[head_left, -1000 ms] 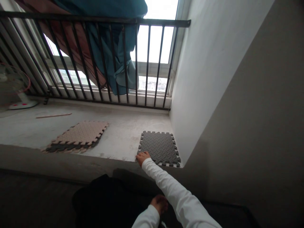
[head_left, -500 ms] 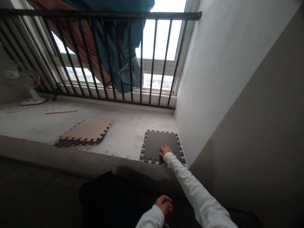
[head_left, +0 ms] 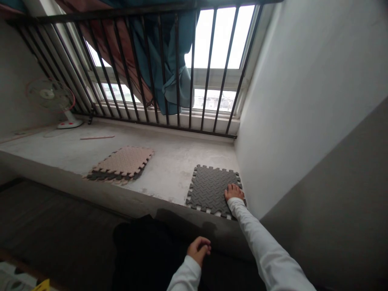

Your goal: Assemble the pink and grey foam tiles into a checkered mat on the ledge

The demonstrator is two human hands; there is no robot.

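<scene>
The wall (head_left: 287, 101) is rising on your right, with the pale ledge (head_left: 169, 165) running leftward from it. A stack of pinkish and dark mats (head_left: 125, 159) is lying toward the left, well apart from the gray mat (head_left: 209, 188). That mat is lying flat at the ledge's right end, near its front edge and just beside the wall. Your right hand (head_left: 234, 192) is resting on the mat's right side, fingers slightly spread, unclamped. Your left hand (head_left: 199, 249) is hanging before the ledge, fingers loosely curled, thumb slightly apart, visibly gripping nothing.
</scene>
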